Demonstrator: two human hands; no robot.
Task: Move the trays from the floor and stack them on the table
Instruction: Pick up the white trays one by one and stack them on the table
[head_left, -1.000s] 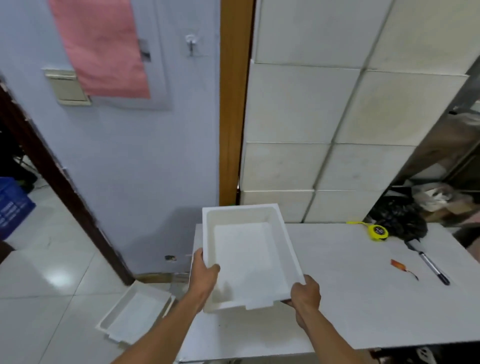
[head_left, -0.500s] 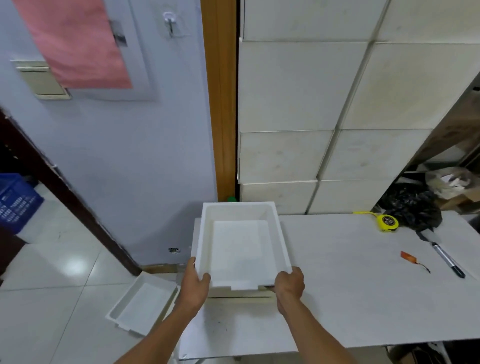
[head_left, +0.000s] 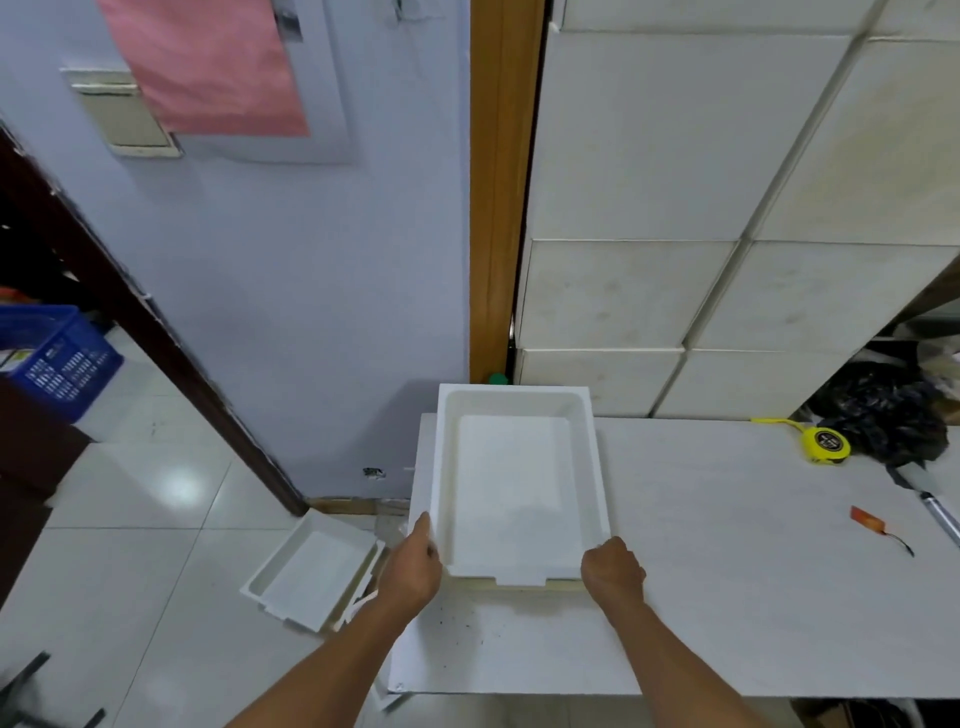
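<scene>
Table (head_left: 727, 571) first: white tray (head_left: 519, 483) down at its far-left corner, seemingly atop another. Stiff, light, shallow (rims best for lifting). Left hand (head_left: 413, 569) and right hand (head_left: 613, 574) clasping its near corners. More trays (head_left: 311, 577) on floor beside table's left edge.

2 bare hands, arms reaching forward.
Left hand (head_left: 413, 569) and right hand (head_left: 613, 574) curl closed, level, well apart.

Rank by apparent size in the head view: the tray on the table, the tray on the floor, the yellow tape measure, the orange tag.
1. Tray on the table; nearer the camera, so unsure
2. Tray on the floor
3. Tape measure
4. Orange tag
</scene>
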